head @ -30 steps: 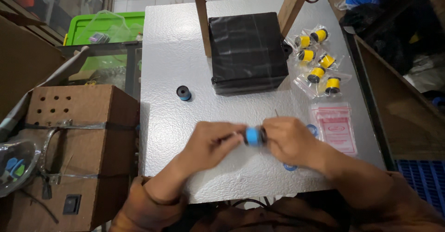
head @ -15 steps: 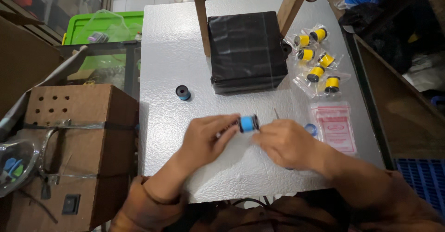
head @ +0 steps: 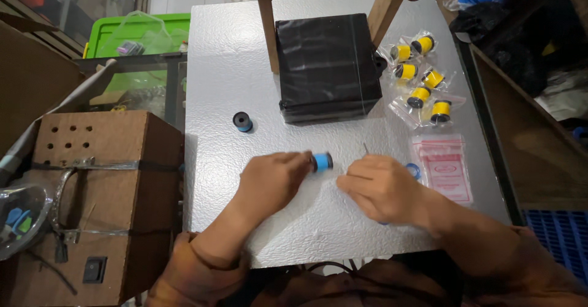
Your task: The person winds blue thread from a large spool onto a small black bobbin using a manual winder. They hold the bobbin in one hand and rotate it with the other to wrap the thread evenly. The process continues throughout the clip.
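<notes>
My left hand [head: 272,181] pinches a small spool of blue thread [head: 321,161] by its end, just above the white tabletop [head: 220,68]. My right hand [head: 380,187] sits a little to the right of that spool, fingers curled, with a thin needle-like pin [head: 365,149] sticking up from its fingertips. A second blue spool [head: 242,121] stands alone on the table to the upper left. A blue ring-shaped piece [head: 414,171] peeks out beside my right hand.
A black plastic-wrapped box [head: 327,68] stands mid-table between two wooden posts [head: 264,19]. Several bagged yellow spools [head: 419,77] and small clear zip bags [head: 444,166] lie at the right. A cardboard box [head: 98,190] and a green bin [head: 122,31] are left of the table.
My hands have drawn apart. The left hand keeps the blue spool while the right hand has slid to the right and slightly down, away from it.
</notes>
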